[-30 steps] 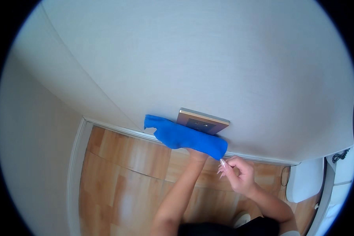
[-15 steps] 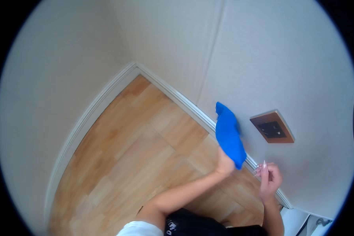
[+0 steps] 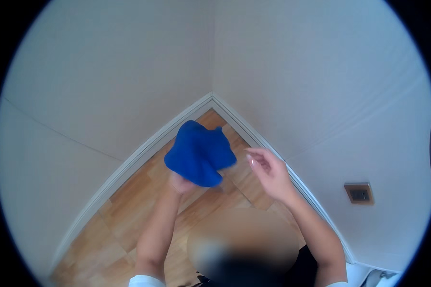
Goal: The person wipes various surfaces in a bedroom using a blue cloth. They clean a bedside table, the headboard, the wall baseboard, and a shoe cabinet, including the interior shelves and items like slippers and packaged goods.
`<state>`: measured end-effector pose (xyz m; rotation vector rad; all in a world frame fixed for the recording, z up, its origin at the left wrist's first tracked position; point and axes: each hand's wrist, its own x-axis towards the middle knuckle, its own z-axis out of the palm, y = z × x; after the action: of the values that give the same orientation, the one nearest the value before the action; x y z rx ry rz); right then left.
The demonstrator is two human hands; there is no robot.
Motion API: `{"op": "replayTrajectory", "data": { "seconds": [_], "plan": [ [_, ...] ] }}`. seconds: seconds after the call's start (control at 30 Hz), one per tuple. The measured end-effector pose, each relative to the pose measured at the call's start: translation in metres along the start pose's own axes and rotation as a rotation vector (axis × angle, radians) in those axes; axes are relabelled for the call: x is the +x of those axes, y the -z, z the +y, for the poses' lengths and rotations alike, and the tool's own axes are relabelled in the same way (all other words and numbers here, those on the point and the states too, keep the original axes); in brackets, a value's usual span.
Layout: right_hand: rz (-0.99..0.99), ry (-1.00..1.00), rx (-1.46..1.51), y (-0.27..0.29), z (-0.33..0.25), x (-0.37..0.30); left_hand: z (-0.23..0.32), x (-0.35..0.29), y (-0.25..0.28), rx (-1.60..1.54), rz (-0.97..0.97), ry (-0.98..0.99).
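L hand [image 3: 179, 183] holds a soft, solid-blue fabric cloth [image 3: 198, 153] from below, approx. centre of view; fingers hidden under it, so tightness of grip can't be told. Cloth droops in folds, lower R corner hanging loose. Its upper L edge overlaps the white moulded baseboard [image 3: 143, 152] in view; contact unclear. R hand [image 3: 272, 176] is well apart from the cloth's R edge, fingers half-curled, narrow gap btwn thumb & index.

Room: tan wood-plank floor [image 3: 129, 210] shows btwn cloth & R hand, and L of the L forearm. Pale grey walls [image 3: 297, 62] meet in a corner above the cloth, closing off that side; R forearm runs near the R-hand baseboard.

Pose: L forearm rises nearly straight, R forearm angles up & inward, wrist bent twd cloth. Square gold-framed wall socket w/ dark centre [image 3: 359, 193] sits well right of R hand.
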<state>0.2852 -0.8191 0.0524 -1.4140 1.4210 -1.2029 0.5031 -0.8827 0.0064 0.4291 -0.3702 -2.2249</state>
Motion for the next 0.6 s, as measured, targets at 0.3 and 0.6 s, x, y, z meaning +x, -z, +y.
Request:
{"op": "replayTrajectory", "data": {
  "seconds": [0.3,0.6],
  "plan": [
    [-0.348,0.013,-0.363,-0.039,-0.038,0.094,0.082,0.04,0.031,0.17,0.005,0.014],
    [-0.273,-0.117,0.075,-0.121,0.005,0.09,0.076,0.048,0.002,0.372,0.335,0.314]
  ]
}}
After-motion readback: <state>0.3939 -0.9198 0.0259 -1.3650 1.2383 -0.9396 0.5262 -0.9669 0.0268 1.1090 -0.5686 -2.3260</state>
